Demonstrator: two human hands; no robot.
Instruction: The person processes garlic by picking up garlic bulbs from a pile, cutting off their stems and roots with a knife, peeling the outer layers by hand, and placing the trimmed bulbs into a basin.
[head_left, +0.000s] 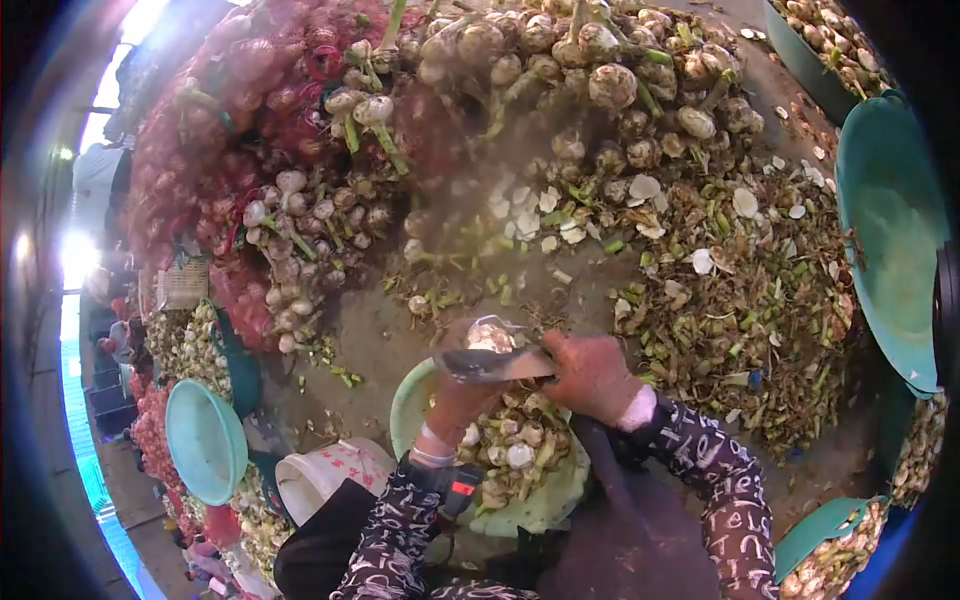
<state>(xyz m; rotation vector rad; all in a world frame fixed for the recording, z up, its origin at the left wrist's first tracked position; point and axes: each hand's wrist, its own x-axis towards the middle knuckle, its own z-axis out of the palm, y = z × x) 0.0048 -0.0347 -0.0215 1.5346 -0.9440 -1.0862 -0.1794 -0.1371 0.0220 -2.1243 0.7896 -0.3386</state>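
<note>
My right hand (592, 378) is closed round the handle end of a knife (495, 366), its broad blade pointing left. Behind the blade, a pale garlic bulb (490, 335) shows in the grip of my left hand (462, 405), whose fingers are partly hidden by the knife. The blade crosses just in front of the bulb; whether it touches cannot be made out. Below both hands sits a light green basin (545, 508) holding several garlic bulbs (520, 455) and trimmed pieces.
Ahead lies a heap of garlic bulbs (612, 86), with red mesh sacks (240, 110) at left. Stalk and skin scraps (730, 320) cover the floor at right, beside a large teal tub (890, 230). A white bucket (335, 480) and a turquoise basin (206, 442) stand left.
</note>
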